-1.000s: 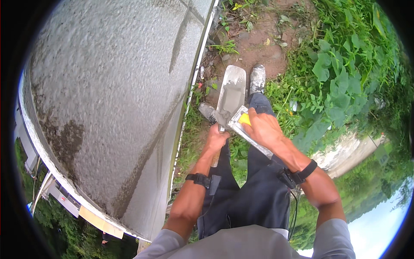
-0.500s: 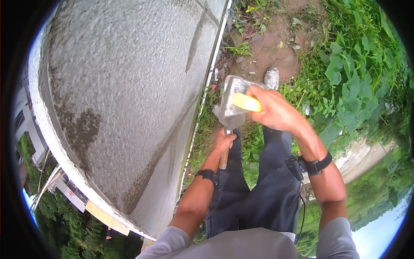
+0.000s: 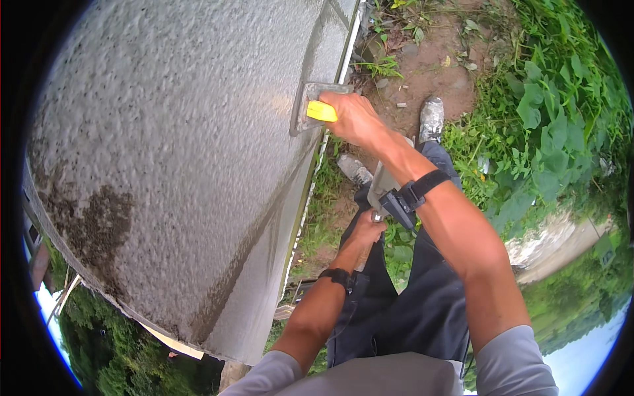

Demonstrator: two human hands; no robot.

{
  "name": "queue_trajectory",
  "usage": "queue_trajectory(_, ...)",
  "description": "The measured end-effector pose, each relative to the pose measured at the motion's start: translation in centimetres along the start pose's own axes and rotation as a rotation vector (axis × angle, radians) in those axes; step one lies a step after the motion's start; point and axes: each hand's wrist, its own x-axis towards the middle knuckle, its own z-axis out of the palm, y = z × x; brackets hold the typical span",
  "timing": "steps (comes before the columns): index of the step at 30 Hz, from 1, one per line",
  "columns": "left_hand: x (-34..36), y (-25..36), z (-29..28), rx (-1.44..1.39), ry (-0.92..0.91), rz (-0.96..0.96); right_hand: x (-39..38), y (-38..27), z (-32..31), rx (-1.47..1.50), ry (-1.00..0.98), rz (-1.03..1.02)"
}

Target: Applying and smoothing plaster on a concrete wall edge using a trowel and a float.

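My right hand [image 3: 355, 117] is closed round the yellow handle of a rectangular plastering float [image 3: 300, 113]. The float's grey plate lies against the rough, wet grey plaster of the wall [image 3: 185, 112], close to its right edge. Lower down, in front of my legs, my left hand [image 3: 367, 230] grips the handle of a trowel. Its grey blade [image 3: 382, 179] points away from me, partly covered by my right forearm and the device strapped to it.
A pale straight edge strip [image 3: 310, 175] runs down the wall's right side. My two shoes [image 3: 432, 113] stand on bare soil [image 3: 429, 72] beside it. Leafy green plants [image 3: 541, 125] grow on the right. A dark patch [image 3: 99, 228] marks the plaster at lower left.
My right hand has carried the float from above the trowel blade up and left onto the wall. My left hand with the trowel has shifted slightly right and down.
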Motion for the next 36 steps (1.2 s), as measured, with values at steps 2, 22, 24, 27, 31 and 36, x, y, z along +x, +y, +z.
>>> queue_trajectory(2, 0.0, 0.1, -0.1, -0.005, -0.007, 0.027, -0.4, 0.2, -0.2, -0.218, -0.062, 0.149)
queue_trajectory(22, 0.3, -1.0, -0.7, 0.123, -0.095, 0.01, -7.5, -1.8, 5.2, 0.012, 0.029, 0.009)
queue_trajectory(24, 0.4, -1.3, -0.7, 0.297, -0.056, -0.004, -7.3, -2.4, 5.6, 0.021, 0.057, -0.065)
queue_trajectory(27, 0.6, -1.6, -0.7, -0.286, -0.112, 0.081, -5.6, -2.3, 7.3, 0.07, 0.025, -0.113)
queue_trajectory(31, 1.1, -2.2, -0.6, -0.266, -0.059, 0.118, -6.2, -1.3, 8.4, -0.101, 0.046, -0.018)
queue_trajectory(36, 1.3, -2.2, -0.4, 0.05, -0.018, 0.114, -8.2, -1.7, 5.4, -0.107, 0.047, 0.148)
